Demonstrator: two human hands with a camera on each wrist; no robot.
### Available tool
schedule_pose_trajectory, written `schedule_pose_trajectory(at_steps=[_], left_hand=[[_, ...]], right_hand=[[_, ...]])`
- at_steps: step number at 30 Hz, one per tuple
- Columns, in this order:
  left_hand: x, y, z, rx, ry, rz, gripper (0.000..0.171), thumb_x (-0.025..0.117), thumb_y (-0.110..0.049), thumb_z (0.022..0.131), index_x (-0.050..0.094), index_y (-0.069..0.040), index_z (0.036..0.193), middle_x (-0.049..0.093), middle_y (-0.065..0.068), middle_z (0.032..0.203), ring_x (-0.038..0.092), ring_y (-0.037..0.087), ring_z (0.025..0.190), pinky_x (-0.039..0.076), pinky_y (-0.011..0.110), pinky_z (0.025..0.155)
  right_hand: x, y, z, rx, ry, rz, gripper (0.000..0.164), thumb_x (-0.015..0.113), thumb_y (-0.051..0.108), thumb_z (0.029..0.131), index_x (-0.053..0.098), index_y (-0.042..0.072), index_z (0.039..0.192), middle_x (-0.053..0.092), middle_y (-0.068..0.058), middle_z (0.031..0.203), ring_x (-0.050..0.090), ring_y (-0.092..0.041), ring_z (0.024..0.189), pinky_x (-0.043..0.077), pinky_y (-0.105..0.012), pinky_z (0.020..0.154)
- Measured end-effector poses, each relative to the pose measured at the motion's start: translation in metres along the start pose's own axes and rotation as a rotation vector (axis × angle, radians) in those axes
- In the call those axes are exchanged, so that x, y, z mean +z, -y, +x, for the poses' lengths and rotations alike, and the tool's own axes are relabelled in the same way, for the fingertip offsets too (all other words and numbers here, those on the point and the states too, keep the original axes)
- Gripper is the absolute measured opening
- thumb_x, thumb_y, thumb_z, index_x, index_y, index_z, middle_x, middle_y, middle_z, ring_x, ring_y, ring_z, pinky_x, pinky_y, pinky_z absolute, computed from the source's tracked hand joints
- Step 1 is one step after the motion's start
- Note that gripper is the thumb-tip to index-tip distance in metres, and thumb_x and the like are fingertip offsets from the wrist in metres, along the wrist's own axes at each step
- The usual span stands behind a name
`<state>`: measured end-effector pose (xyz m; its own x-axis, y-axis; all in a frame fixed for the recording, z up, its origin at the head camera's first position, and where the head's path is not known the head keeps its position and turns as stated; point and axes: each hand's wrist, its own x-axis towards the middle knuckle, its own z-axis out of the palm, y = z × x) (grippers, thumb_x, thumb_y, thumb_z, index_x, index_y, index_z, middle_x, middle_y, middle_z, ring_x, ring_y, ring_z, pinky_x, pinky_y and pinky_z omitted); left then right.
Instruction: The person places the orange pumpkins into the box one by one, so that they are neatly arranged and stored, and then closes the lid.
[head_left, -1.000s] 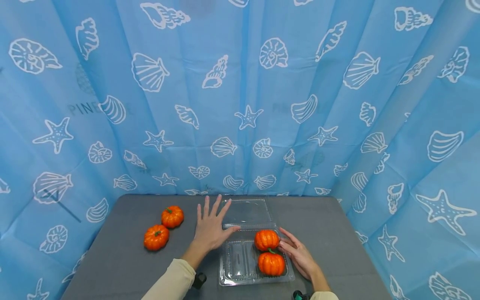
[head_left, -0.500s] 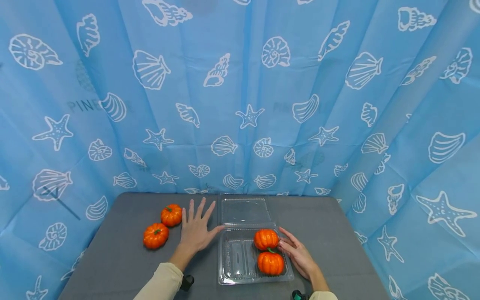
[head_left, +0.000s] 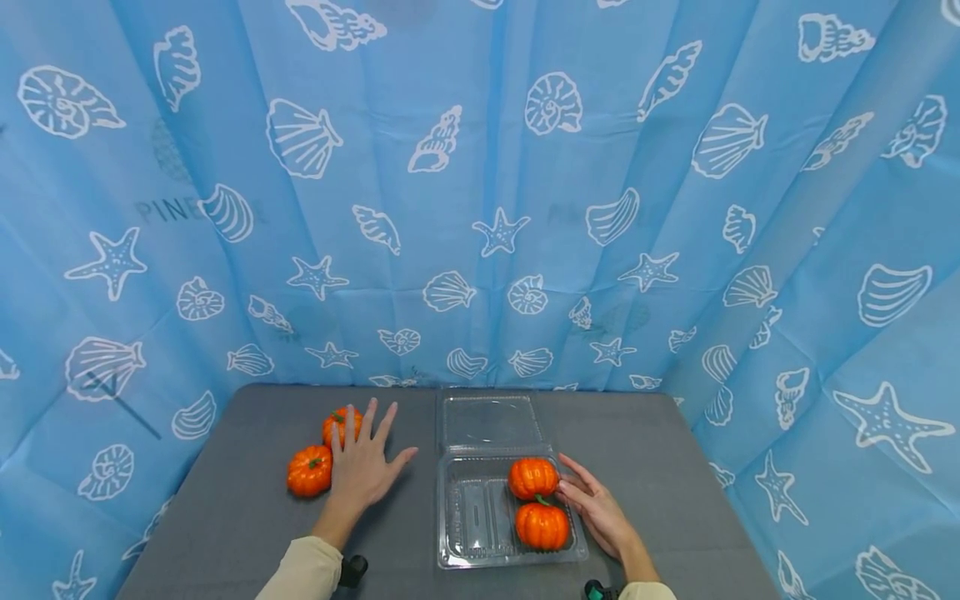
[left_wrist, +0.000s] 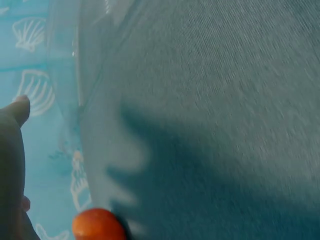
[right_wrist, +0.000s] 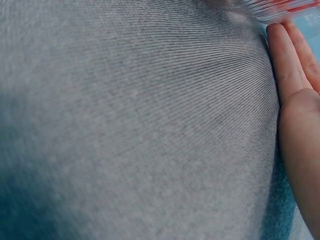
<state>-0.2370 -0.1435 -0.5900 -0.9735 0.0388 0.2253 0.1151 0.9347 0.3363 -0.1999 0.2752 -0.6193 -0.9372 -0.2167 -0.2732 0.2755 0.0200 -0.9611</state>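
Observation:
My left hand (head_left: 360,471), fingers spread, hovers over the table beside two small orange pumpkins. Its fingers partly cover the far pumpkin (head_left: 337,423) in the head view; the nearer pumpkin (head_left: 308,472) lies just left of the hand. One pumpkin (left_wrist: 99,225) shows at the bottom of the left wrist view. A clear plastic clamshell box (head_left: 462,560) stands with its lid folded back. In its right half sit two more pumpkins, one behind (head_left: 533,478) and one in front (head_left: 542,527). My right hand (head_left: 600,514) rests against the box's right side, fingers extended.
The clear lid (head_left: 491,422) lies flat on the grey table (head_left: 637,442) behind the box. A blue curtain (head_left: 480,192) with white shell prints hangs along the table's back and sides.
My left hand has moved left, from the box's left edge to the two loose pumpkins, its fingers still spread. The right hand has stayed at the box's side.

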Motion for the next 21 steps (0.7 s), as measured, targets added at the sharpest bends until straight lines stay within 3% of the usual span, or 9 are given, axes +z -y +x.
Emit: schedule_pose_trajectory(at_steps=[5, 14, 21], left_hand=[[-0.006, 0.013, -0.003, -0.003, -0.046, -0.005, 0.087, 0.059, -0.07, 0.091, 0.031, -0.028, 0.161, 0.021, 0.013, 0.17, 0.006, 0.05, 0.156, 0.004, 0.075, 0.12], [-0.012, 0.031, -0.01, -0.063, -0.053, -0.008, 0.082, 0.064, -0.058, 0.093, 0.031, -0.026, 0.161, 0.023, 0.014, 0.17, 0.009, 0.05, 0.155, 0.003, 0.074, 0.12], [-0.015, 0.046, -0.017, -0.131, -0.092, -0.051, 0.082, 0.069, -0.049, 0.093, 0.031, -0.025, 0.161, 0.026, 0.017, 0.168, 0.014, 0.051, 0.153, 0.008, 0.075, 0.119]], right_hand=[[0.0, 0.0, 0.0, -0.002, 0.003, -0.003, 0.07, 0.06, 0.029, 0.103, 0.025, 0.014, 0.162, 0.051, -0.012, 0.151, 0.059, 0.002, 0.12, 0.048, -0.036, 0.112], [-0.003, -0.001, -0.001, -0.002, -0.005, -0.003, 0.07, 0.06, 0.029, 0.104, 0.026, 0.014, 0.162, 0.052, -0.008, 0.149, 0.06, 0.003, 0.119, 0.05, -0.033, 0.11], [-0.003, -0.001, -0.001, -0.008, 0.013, -0.007, 0.07, 0.059, 0.03, 0.104, 0.025, 0.014, 0.163, 0.045, -0.014, 0.157, 0.06, 0.003, 0.12, 0.049, -0.034, 0.112]])
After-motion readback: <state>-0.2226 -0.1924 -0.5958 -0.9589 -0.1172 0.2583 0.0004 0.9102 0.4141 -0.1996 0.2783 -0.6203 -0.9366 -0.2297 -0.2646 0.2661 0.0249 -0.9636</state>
